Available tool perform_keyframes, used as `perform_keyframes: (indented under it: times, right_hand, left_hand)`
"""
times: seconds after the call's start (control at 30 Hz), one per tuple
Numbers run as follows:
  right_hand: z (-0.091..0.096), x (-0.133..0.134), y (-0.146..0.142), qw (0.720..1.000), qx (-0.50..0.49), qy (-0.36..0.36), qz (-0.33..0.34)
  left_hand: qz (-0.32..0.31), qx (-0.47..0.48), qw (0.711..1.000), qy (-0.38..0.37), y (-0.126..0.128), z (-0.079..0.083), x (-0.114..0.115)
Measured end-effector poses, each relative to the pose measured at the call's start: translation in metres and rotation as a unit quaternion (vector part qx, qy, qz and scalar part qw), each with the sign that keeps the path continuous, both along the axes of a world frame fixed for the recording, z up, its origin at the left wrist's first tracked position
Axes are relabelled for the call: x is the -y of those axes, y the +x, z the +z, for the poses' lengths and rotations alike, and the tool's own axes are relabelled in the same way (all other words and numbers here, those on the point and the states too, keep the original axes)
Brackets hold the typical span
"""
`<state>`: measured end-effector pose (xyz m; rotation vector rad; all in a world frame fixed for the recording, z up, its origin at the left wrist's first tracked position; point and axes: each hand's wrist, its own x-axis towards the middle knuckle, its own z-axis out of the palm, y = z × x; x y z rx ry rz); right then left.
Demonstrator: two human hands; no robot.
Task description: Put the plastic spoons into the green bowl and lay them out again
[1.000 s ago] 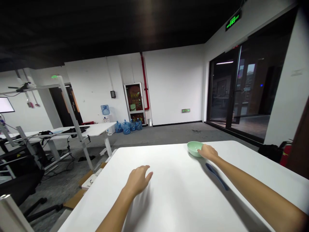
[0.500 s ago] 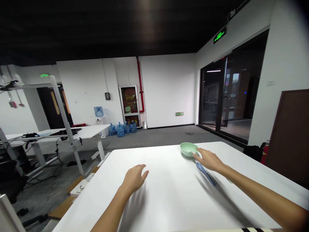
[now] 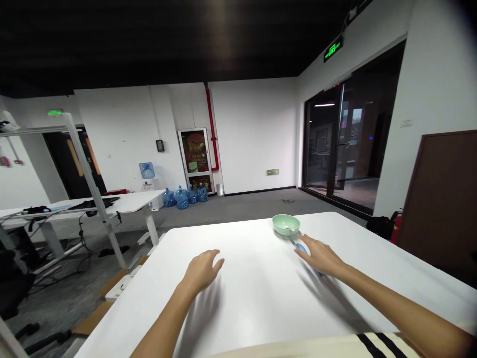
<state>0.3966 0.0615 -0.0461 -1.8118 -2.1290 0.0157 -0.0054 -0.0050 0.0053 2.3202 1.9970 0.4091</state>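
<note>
On the white table point(image 3: 246, 283), a light green bowl point(image 3: 280, 227) stands near the far edge, with a small pale piece inside it that I cannot make out. My right hand point(image 3: 321, 254) hovers just in front of the bowl with thumb and fingers apart. Beneath it lies a blue spoon point(image 3: 300, 247), mostly covered by the hand. Over the left part of the table, my left hand point(image 3: 204, 268) is held with its fingers curved and its thumb apart, touching nothing that I can see.
Boxes point(image 3: 117, 288) sit on the floor beside the table's left edge. Another white table point(image 3: 137, 200) with cables and a metal frame point(image 3: 87, 174) stands farther left. Several blue water bottles point(image 3: 182, 198) are by the back wall, and a glass door point(image 3: 350, 144) is at the right.
My right hand has moved from the bowl's rim back toward me, over the blue spoon. The view has shifted slightly. My left hand stays almost where it was.
</note>
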Motion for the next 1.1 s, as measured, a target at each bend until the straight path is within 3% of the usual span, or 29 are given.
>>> perform_keyframes:
  times: [0.73, 0.9, 1.1]
  right_hand:
    - [0.001, -0.001, 0.002, 1.0, -0.014, 0.011, 0.013]
    - [0.016, -0.023, 0.002, 1.0, -0.01, 0.006, -0.004]
    - [0.034, -0.073, -0.005, 0.999, 0.006, -0.007, -0.053]
  left_hand:
    - [-0.002, -0.007, 1.0, 0.008, -0.002, -0.001, -0.001]
    - [-0.006, -0.008, 1.0, 0.006, -0.002, -0.001, -0.001]
    - [-0.006, -0.009, 1.0, 0.006, -0.003, -0.001, -0.002]
